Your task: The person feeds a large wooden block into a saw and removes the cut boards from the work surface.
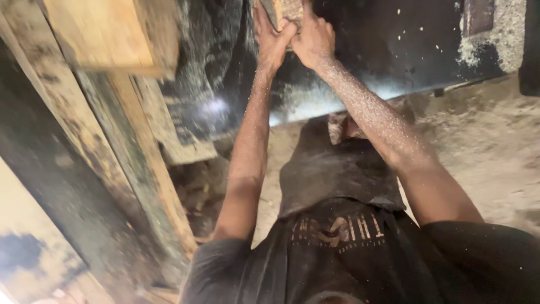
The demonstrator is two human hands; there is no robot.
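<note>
At top edge, left hand [271,39] & right hand [314,38] clamped on wood block [288,9] – dark table [394,50] beneath

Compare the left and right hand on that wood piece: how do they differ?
The left hand grips the wood block from the left edge, fingers pointing up; the right hand wraps it from the right, knuckles toward the camera. The left forearm runs nearly straight up the frame; the right forearm slants in from lower right. The right forearm carries denser sawdust. Both hands press the same block at arm's length over the dark machine table.
</note>
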